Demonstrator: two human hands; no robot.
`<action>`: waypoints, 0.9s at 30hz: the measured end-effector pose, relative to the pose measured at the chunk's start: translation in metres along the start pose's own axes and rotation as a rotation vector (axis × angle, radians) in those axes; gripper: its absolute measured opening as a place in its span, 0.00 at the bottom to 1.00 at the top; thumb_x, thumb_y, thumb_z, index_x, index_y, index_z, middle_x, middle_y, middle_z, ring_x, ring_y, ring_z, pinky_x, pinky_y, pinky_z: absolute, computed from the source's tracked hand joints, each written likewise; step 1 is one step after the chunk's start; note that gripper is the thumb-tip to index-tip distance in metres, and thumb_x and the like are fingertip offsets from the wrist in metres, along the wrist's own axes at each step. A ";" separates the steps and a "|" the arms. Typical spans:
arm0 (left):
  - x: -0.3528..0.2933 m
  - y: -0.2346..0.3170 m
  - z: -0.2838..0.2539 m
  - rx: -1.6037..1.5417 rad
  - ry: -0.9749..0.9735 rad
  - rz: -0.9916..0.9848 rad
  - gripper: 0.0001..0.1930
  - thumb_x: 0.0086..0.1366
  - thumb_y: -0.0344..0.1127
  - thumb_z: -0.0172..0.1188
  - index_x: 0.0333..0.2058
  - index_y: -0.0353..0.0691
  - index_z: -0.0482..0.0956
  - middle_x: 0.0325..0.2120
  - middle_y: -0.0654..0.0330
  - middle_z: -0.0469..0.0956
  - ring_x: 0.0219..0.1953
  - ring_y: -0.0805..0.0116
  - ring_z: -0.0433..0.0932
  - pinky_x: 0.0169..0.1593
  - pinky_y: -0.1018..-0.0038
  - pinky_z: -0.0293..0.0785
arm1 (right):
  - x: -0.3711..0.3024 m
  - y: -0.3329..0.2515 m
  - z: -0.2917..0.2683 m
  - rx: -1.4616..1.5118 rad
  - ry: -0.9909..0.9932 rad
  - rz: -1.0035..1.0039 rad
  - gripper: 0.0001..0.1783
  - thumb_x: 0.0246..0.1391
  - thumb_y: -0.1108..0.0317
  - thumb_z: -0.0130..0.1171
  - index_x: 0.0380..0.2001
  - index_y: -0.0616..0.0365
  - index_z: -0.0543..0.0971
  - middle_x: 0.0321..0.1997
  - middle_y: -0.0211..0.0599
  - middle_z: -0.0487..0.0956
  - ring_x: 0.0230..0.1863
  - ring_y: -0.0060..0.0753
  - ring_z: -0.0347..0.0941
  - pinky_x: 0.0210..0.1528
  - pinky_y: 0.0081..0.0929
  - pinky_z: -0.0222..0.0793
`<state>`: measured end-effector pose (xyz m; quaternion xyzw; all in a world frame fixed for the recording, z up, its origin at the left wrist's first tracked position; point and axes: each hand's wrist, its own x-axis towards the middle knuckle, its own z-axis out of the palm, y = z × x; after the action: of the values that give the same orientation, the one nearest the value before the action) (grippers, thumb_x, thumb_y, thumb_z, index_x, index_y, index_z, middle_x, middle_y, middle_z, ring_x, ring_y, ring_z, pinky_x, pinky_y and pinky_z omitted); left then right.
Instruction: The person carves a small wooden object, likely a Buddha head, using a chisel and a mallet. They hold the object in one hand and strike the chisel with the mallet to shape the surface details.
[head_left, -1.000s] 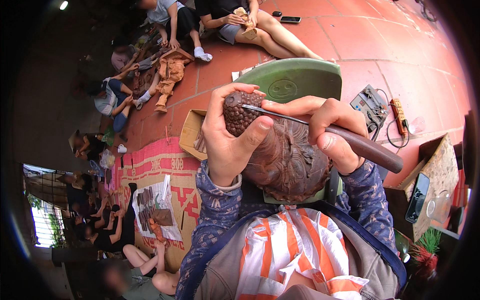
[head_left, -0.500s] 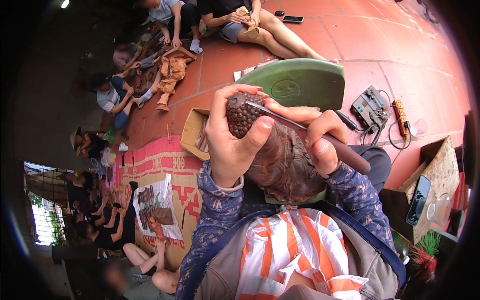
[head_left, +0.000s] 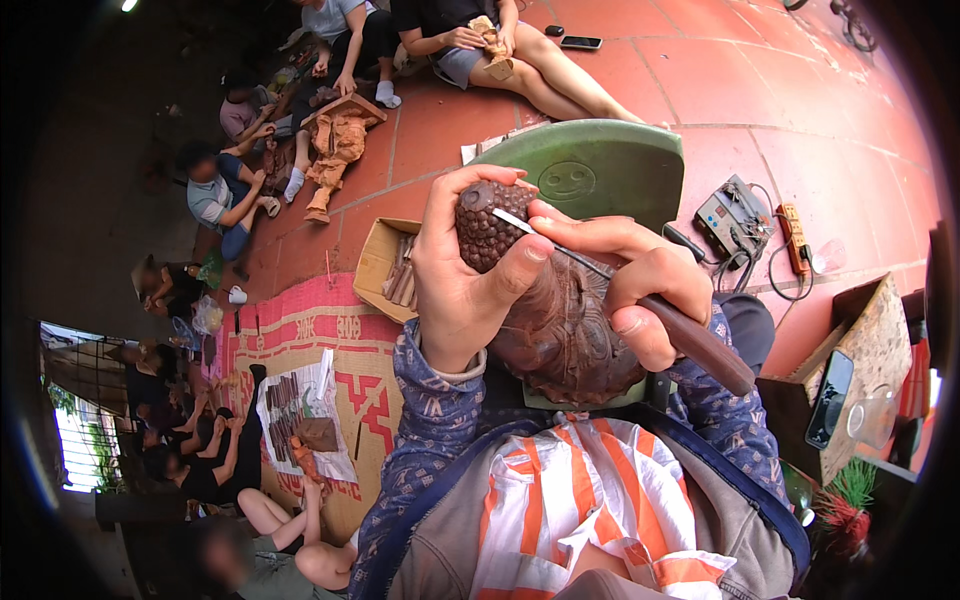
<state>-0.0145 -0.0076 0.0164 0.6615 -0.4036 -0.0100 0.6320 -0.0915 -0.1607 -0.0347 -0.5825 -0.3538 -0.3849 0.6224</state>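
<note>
A dark brown carved wooden statue lies across my lap, its round head covered in small knobs. Cupped about that head is my left hand, thumb and fingers pressing on its sides. My right hand grips a chisel by its long brown handle, index finger stretched along the shaft. The thin metal blade rests on the knobs near the top of the head, close to my left thumb. Part of the statue is hidden behind my hands.
Beyond the statue stands a green plastic chair. At left, a box holds tools beside a patterned mat. To the right are a grey electric unit, an orange power strip and a wooden box bearing a phone. Several people sit nearby.
The chisel's handle end has swung down and right, and my right hand has turned with it. The blade tip stays on the knobs; my left hand keeps its hold.
</note>
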 end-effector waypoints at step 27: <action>0.000 -0.003 0.000 -0.170 -0.038 0.003 0.29 0.55 0.45 0.71 0.48 0.34 0.68 0.36 0.61 0.77 0.38 0.76 0.76 0.45 0.79 0.72 | 0.006 -0.011 -0.007 -0.135 -0.177 -0.013 0.13 0.55 0.63 0.61 0.30 0.63 0.73 0.56 0.67 0.68 0.58 0.60 0.69 0.58 0.45 0.66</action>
<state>-0.0130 -0.0080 0.0144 0.6046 -0.4140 -0.0559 0.6782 -0.0984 -0.1684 -0.0246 -0.6522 -0.3844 -0.3591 0.5458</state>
